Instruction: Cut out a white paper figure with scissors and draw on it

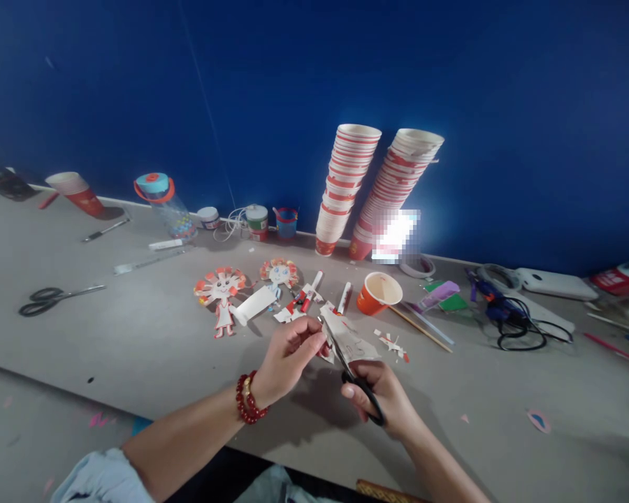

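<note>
Right grip [391, 397] around black-handled metal scissors [350, 377], left grip [292, 355] pinching thin white paper [327, 354]

Both forearms [189, 433] forward, left grip [287, 358] pinched at the fingertips, right grip [392, 399] curled nearby.

This is looking like a craft wkspace: paper-cup stacks [349, 181] are standing by a blue wall [272, 84], upper ctr.; cut-paper dolls [223, 314] & markers [344, 298] are lying mid-frame, spare scissors [63, 296] at frame L, all on a grey counter [162, 370].
</note>
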{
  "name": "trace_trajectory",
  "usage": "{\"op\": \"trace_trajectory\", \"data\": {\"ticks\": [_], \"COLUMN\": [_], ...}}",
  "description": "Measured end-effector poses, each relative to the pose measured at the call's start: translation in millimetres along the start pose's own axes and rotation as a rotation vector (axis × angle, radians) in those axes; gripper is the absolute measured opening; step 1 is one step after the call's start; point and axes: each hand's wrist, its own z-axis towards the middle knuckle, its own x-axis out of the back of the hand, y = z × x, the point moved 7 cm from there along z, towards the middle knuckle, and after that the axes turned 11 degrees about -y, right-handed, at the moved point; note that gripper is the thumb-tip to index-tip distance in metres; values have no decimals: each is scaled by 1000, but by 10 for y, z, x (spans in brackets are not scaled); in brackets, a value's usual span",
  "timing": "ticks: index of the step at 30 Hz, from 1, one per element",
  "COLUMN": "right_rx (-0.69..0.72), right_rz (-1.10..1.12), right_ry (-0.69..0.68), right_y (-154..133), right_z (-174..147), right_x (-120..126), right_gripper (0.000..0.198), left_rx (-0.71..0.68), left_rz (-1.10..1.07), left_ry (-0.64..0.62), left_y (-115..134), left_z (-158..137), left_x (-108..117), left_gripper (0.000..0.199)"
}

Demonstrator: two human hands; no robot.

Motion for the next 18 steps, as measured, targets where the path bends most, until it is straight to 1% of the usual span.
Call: {"op": "trace_trajectory", "data": {"ticks": [4, 10, 15, 18], "right_rx": [10, -31, -104, -118], "right_rz": [-9, 2, 80, 112], "right_ry": [-7, -36, -21, 0], "right_y": [4, -14, 6, 41], "right_z": [0, 9, -6, -21], "right_x": [-11, -39, -63, -70], "right_gripper": [63, 64, 64, 64], "left_rx": [-10, -26, -24, -20], "left_rz": [12, 17, 78, 104], "left_ry": [-1, -3, 1, -7], "left_y": [30, 63, 70, 74], "left_z": [10, 26, 35, 38], "left_x": [-2, 1, 39, 41], "left_gripper": [20, 19, 19, 18]}}
